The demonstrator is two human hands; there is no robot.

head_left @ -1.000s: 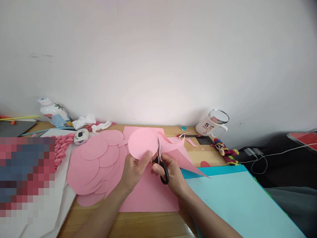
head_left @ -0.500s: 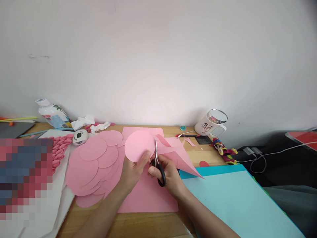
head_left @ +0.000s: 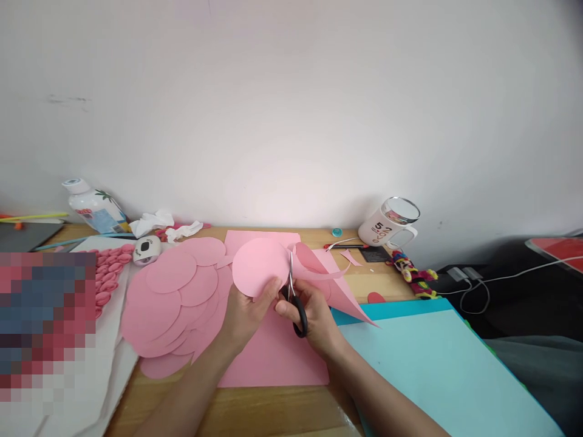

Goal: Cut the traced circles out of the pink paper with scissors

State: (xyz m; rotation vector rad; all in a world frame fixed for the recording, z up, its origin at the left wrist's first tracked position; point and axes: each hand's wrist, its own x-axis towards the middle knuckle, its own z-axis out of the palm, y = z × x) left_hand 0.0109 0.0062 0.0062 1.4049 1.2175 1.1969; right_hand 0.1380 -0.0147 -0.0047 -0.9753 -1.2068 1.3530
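A pink paper circle is pinched between the thumb and fingers of my left hand. My right hand grips black-handled scissors, their blades pointing up along the circle's right edge and nearly closed. A curled offcut of pink paper hangs to the right of the blades, behind my right hand. Under both hands lies a flat pink sheet. Just left of it, a spread pile of pink paper circles overlaps the sheet's edge.
Blue and pale-blue sheets lie at the right. Along the wall stand a white mug and a plastic bottle. A small white device sits behind the pile; a colourful figurine lies near the table's right edge.
Both hands, the circle and the scissors have shifted slightly right. The scissor blades have come closer together, and the strip of offcut beside them now bows outward and lower to the right.
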